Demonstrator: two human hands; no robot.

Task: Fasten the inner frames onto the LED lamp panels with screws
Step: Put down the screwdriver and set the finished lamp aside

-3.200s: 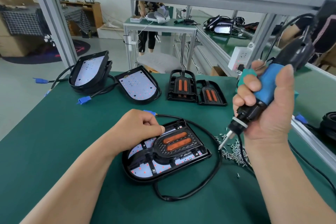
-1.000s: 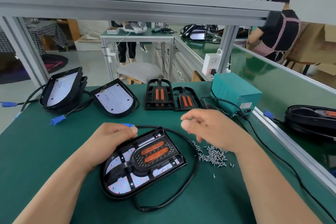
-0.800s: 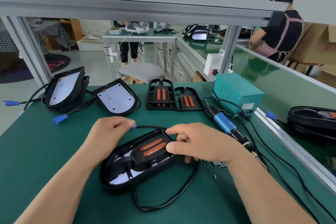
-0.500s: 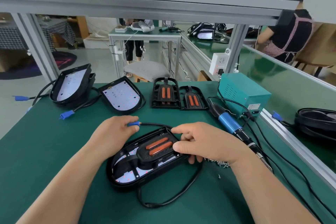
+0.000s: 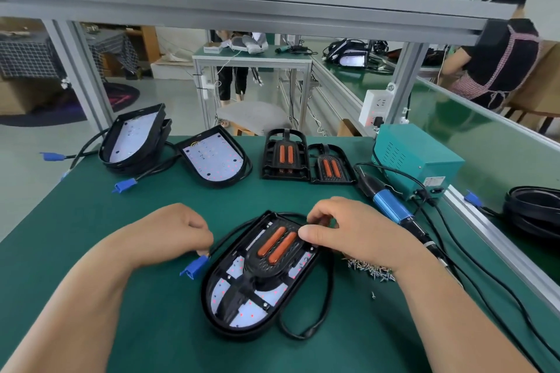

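Head view: mid-mat (image 5: 91, 206), the panel (image 5: 242, 309) lies flat, its black frame (image 5: 266, 266) with two orange bars seated over the white LED board. Right hand (image 5: 351, 232) grips its far end, left hand (image 5: 169, 236) pinches the cable (image 5: 327, 291) by its blue plug (image 5: 194, 268). Best, I judge, to turn it gently, keeping the cable off the screws (image 5: 369, 269)

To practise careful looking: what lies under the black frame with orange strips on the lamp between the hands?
A white panel with red dots shows through the frame's gaps, inside the lamp. The frame hides its middle; the right hand covers one corner.
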